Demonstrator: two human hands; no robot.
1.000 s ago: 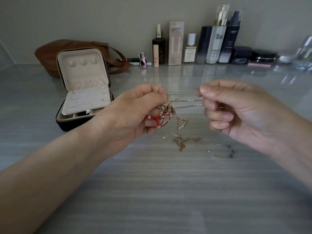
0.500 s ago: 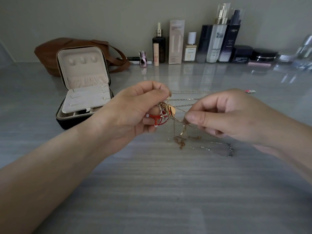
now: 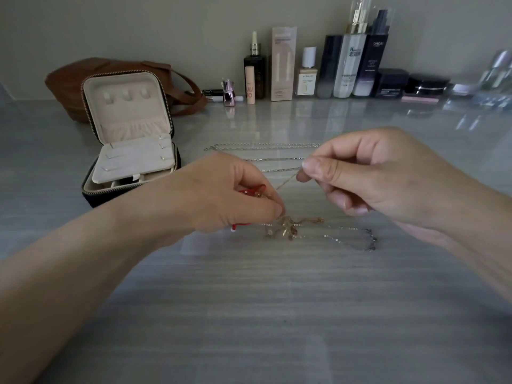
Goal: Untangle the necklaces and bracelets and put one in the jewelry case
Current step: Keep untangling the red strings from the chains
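My left hand (image 3: pixel 235 192) pinches the knot of tangled chains (image 3: pixel 286 230) low over the table, with a red cord bracelet (image 3: pixel 253 189) looped under its fingers. My right hand (image 3: pixel 368 173) pinches a thin gold chain (image 3: pixel 285 182) that runs taut down to the left hand. A silver chain (image 3: pixel 352 241) trails from the knot to the right on the table. Behind the hands lie straight silver necklaces (image 3: pixel 263 146) in rows. The jewelry case (image 3: pixel 130 139) stands open at the left, its lid upright.
A brown leather bag (image 3: pixel 72 81) sits behind the case. Several cosmetic bottles and jars (image 3: pixel 346 67) line the wall at the back. The grey table (image 3: pixel 249 314) stretches toward me.
My left hand has dropped with the tangle down to the table. My right hand has risen to the right, drawing a gold chain out taut.
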